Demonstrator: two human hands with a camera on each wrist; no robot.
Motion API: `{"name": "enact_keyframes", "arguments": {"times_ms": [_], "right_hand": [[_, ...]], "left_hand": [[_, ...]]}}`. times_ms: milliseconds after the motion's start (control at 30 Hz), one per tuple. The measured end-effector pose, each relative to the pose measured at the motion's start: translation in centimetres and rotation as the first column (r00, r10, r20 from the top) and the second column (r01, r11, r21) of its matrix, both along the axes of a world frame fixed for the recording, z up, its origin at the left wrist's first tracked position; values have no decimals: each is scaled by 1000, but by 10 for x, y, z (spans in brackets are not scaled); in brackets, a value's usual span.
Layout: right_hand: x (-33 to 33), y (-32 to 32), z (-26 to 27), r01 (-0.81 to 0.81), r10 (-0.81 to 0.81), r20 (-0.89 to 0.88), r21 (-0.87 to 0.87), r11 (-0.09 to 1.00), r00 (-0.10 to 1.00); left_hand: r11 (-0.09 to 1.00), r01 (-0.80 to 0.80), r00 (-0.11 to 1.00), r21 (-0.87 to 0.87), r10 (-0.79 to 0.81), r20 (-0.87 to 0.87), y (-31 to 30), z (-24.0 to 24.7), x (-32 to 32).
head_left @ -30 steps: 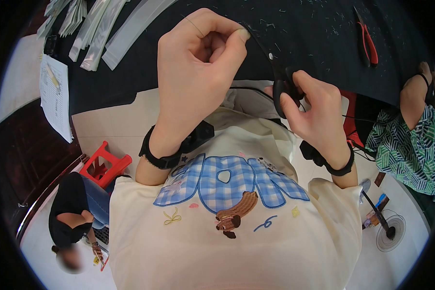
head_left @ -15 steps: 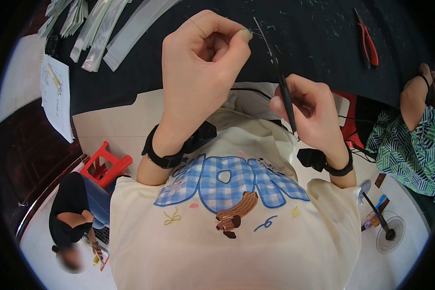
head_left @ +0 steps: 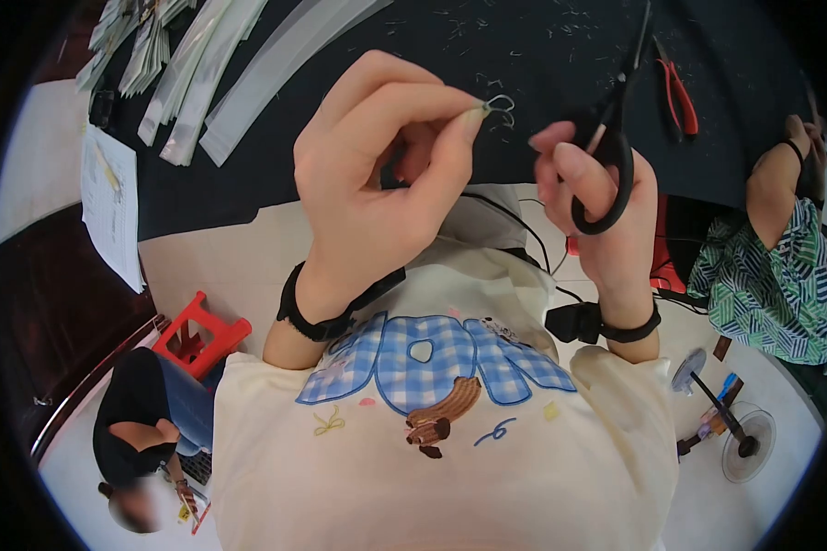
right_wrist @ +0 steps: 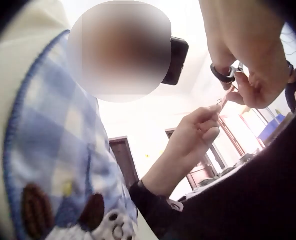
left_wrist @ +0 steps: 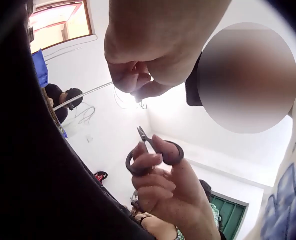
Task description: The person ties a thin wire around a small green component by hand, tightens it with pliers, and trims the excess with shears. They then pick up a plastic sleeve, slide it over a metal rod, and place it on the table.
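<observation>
Near edge of the bench (head_left: pixel 193 197): passes behind the left forearm. Open room separates the hooks (head_left: pixel 501 108) from the scissors (head_left: pixel 606 188). Left hand (head_left: pixel 377 165): fingers narrow, pinching the hooks, which project toward 3 o'clock from the fingertips. Right hand (head_left: pixel 616 230): fingers curled around the scissors' handles, blades toward 12 o'clock. Pliers (head_left: pixel 678 96): at 1 o'clock from this hand.

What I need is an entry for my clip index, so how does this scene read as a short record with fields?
left hand: pinches small curved hooks
right hand: holds black scissors, apart from the hooks
surface: dark cloth
on it: red-handled tool, clear strips
left edge: hanging written sheet
</observation>
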State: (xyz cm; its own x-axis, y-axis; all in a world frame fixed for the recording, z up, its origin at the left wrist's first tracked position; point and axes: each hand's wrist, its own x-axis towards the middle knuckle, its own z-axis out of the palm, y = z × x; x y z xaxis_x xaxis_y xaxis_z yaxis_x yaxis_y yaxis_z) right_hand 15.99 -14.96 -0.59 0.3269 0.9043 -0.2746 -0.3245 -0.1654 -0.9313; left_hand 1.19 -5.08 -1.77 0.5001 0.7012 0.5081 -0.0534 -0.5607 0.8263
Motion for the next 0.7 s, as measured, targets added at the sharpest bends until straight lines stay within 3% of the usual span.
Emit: {"name": "enact_keyframes", "arguments": {"times_ms": [100, 200, 300, 700], "right_hand": [[-7, 9, 7, -30, 33, -39, 73, 997, 999], [-9, 15, 10, -41, 48, -70, 101, 994, 996], [-5, 15, 12, -103, 115, -109, 111, 988, 987], [-5, 13, 16, -111, 130, -150, 129, 985, 980]], "left_hand": [[993, -88, 995, 75, 84, 60, -1, 2, 4], [988, -5, 1000, 154, 7, -12, -2, 4, -4], [984, -76, 996, 163, 67, 60, -1, 4, 1], [976, -30, 1000, 217, 31, -4, -3, 7, -1]]}}
